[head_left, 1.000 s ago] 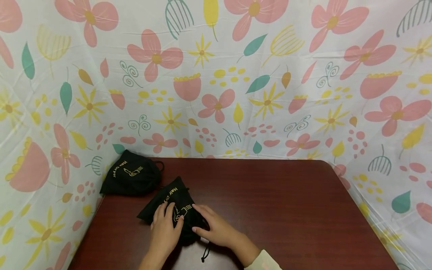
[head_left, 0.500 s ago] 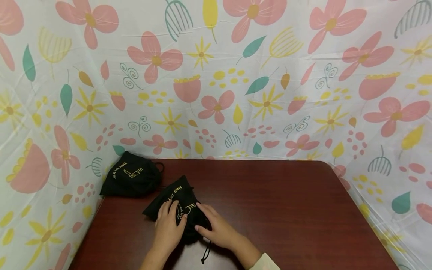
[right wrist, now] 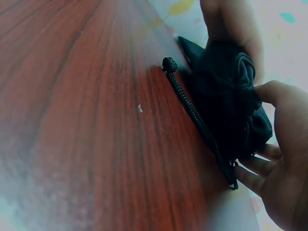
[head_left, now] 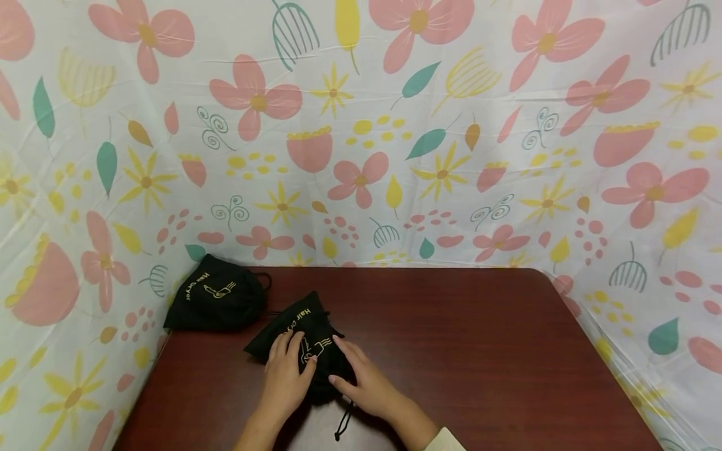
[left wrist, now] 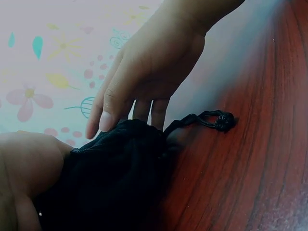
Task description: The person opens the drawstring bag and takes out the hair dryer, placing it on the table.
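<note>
A black drawstring bag (head_left: 324, 332) with gold "Hair Dryer" lettering and a hair dryer picture lies on the table in front of me. Over its left part my left hand (head_left: 286, 379) holds it, fingers bent and thumb on the cloth near the picture. My right hand (head_left: 375, 385) grips the right end, thumb on the near side and fingers round the far side. Gathered fabric and a knotted cord (right wrist: 187, 103) show at this end in the right wrist view. Whatever fills the bag is hidden.
A second black drawstring bag (head_left: 220, 294) with the same print lies at the table's back left corner. The dark red wooden table (head_left: 479, 351) stretches to the right. Flower-patterned cloth (head_left: 361, 138) hangs behind and along both sides.
Both hands and the bag between them have shifted a little to the right, and the bag has turned slightly. The second bag stays in its place on the table.
</note>
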### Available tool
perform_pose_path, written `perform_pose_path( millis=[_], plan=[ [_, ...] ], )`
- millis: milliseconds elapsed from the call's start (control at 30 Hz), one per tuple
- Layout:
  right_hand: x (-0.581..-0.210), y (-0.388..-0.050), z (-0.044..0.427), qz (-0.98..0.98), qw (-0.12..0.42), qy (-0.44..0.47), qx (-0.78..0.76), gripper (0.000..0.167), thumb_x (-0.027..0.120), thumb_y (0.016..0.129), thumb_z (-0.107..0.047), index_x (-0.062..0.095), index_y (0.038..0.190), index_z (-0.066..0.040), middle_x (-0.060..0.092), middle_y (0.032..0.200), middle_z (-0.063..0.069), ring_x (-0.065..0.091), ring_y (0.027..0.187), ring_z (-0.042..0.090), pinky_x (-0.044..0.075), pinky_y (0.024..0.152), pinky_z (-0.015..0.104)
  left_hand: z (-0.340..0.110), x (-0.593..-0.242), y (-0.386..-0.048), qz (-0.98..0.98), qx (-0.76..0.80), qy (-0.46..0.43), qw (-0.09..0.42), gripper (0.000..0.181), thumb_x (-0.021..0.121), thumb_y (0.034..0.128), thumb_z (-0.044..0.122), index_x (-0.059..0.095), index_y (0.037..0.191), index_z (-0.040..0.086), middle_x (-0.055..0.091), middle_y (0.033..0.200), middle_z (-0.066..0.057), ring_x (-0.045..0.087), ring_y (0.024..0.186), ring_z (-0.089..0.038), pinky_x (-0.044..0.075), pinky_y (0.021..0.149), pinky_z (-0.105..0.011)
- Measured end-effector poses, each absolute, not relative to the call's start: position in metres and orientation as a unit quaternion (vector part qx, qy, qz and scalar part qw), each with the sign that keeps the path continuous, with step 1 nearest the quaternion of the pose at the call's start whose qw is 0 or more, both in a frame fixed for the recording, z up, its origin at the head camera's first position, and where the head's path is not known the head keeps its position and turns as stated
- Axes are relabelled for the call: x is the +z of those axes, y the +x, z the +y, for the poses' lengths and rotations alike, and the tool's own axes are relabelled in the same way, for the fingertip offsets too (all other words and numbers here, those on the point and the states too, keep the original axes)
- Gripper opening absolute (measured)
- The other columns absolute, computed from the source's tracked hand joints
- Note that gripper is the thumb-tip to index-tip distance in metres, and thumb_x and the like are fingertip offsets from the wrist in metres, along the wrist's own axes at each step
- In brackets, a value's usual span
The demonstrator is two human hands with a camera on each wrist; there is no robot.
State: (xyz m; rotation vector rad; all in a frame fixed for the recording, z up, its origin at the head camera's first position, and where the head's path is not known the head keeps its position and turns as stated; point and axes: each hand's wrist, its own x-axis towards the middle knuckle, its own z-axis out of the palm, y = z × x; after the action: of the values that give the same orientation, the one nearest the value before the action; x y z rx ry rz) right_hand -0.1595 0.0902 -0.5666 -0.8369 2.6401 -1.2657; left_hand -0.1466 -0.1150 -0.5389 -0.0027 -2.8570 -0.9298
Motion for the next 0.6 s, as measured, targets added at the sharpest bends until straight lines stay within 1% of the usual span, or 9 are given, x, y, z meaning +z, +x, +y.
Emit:
perform_pose_path(
  millis=[100,233,333,467,600],
  plan=[
    [-0.567,-0.16,0.093,0.866,0.049,-0.275,-0.415,0.07,0.055,0.102,-0.046,0.024,0.162,-0.025,0.035,0.161,0.006,0.045,0.143,0.032,0.045,0.108,0.059,-0.113,-0.542,-0.15,-0.948,-0.308,-0.007,0.075,0.057,0.068,0.0963,0.03,0.05,0.146,0.009,0.043,0.154,-0.023,0.034,0.146,-0.043,0.04,0.106,-0.068],
    [-0.57,-0.161,0.096,0.867,0.06,-0.268,-0.415,0.068,0.052,0.103,-0.05,0.024,0.161,-0.03,0.032,0.162,0.005,0.045,0.142,0.034,0.046,0.106,0.06,-0.111,-0.545,-0.154,-0.948,-0.309,-0.014,0.079,0.057,0.068,0.0965,0.03,0.049,0.146,0.009,0.043,0.154,-0.022,0.034,0.147,-0.042,0.04,0.107,-0.067],
    [-0.571,-0.162,0.098,0.868,0.055,-0.268,-0.414,0.067,0.052,0.103,-0.05,0.025,0.161,-0.03,0.032,0.163,0.006,0.045,0.142,0.035,0.046,0.105,0.061,-0.109,-0.546,-0.157,-0.947,-0.311,-0.023,0.082,0.057,0.068,0.0966,0.029,0.049,0.146,0.008,0.043,0.154,-0.022,0.034,0.147,-0.042,0.04,0.107,-0.067],
    [-0.572,-0.163,0.099,0.869,0.037,-0.271,-0.411,0.063,0.053,0.103,-0.049,0.031,0.159,-0.031,0.033,0.162,0.006,0.046,0.141,0.035,0.048,0.104,0.06,-0.106,-0.547,-0.161,-0.944,-0.316,-0.031,0.09,0.057,0.069,0.0958,0.028,0.05,0.145,0.007,0.044,0.153,-0.023,0.034,0.146,-0.043,0.039,0.109,-0.066],
    [-0.571,-0.162,0.101,0.872,0.034,-0.263,-0.412,0.061,0.054,0.102,-0.049,0.034,0.158,-0.032,0.033,0.162,0.005,0.047,0.141,0.033,0.048,0.103,0.059,-0.104,-0.548,-0.166,-0.942,-0.321,-0.037,0.093,0.057,0.07,0.0954,0.029,0.051,0.145,0.007,0.045,0.152,-0.022,0.034,0.147,-0.043,0.039,0.109,-0.066]
  ],
)
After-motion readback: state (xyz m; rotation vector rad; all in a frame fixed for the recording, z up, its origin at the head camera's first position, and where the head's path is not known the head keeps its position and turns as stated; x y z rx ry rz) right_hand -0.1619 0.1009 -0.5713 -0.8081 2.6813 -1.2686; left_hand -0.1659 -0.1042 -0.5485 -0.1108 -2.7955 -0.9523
